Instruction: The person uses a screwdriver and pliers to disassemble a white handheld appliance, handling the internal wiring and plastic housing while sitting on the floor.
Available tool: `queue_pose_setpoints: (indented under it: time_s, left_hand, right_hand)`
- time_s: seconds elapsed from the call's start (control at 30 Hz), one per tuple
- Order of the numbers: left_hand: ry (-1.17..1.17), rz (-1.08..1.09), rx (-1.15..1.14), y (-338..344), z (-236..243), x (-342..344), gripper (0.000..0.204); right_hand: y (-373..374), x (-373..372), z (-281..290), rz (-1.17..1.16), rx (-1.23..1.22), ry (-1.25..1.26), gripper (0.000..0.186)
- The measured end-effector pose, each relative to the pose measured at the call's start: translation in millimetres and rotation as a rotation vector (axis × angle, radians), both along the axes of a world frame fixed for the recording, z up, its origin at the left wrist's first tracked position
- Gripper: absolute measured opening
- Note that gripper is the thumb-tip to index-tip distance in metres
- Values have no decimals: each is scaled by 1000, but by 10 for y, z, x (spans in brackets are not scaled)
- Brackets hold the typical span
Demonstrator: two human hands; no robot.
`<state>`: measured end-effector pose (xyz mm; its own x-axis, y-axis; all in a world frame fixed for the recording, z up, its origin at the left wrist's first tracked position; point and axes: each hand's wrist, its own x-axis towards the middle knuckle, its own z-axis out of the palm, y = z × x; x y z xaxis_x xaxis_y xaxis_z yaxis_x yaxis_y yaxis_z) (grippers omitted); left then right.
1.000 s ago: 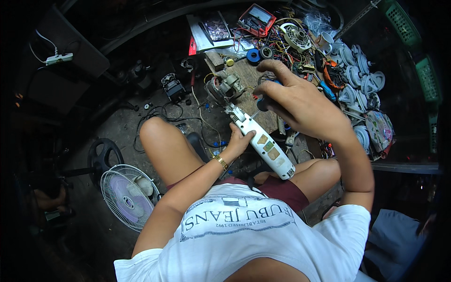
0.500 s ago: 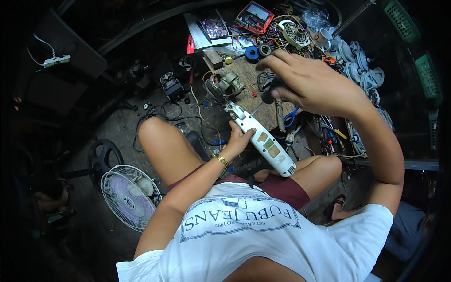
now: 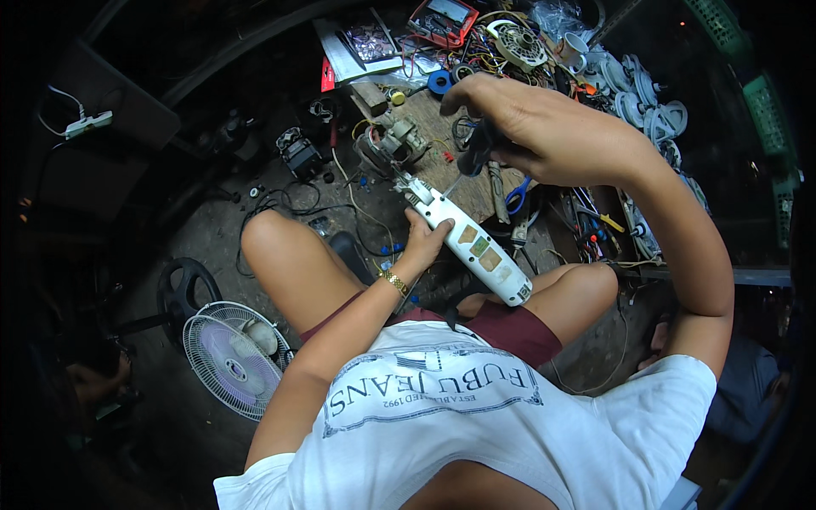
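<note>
A long white fan neck housing slants across my lap, its lower end over my thigh and its upper end at a bare fan motor. My left hand is closed round the housing near its upper end, thumb on top. Above it, my right hand grips the black handle of a screwdriver. The shaft points down to a spot near the housing's upper end; whether its tip sits in a screw is too small to tell. My palm hides part of the handle.
Under the motor lies a wooden board. Beyond it are a red multimeter, tangled wires and blue tape. Blue-handled scissors lie by the board; grey motor parts crowd the right. A fan rests at lower left.
The view has shifted, moving the scene slightly left and up. My right hand stays on the screwdriver and my left on the housing. A sandalled foot at the right has drawn back behind my arm.
</note>
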<state>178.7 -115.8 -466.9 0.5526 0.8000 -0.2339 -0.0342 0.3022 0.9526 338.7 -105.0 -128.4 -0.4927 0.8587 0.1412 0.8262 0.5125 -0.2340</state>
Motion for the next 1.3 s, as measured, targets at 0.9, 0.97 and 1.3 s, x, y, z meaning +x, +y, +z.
queue_pose_setpoints:
  time_s: [0.9, 0.97, 1.3]
  left_hand:
    - [-5, -7, 15, -1, 52, -23, 57]
    - [-9, -12, 22, 1, 109, -9, 57]
    - [-10, 3, 12, 13, -65, -3, 58]
  right_hand:
    - [11, -253, 182, -272, -271, -398, 42]
    - [-35, -167, 33, -49, -61, -108, 43]
    - [23, -242, 42, -89, -71, -89, 33]
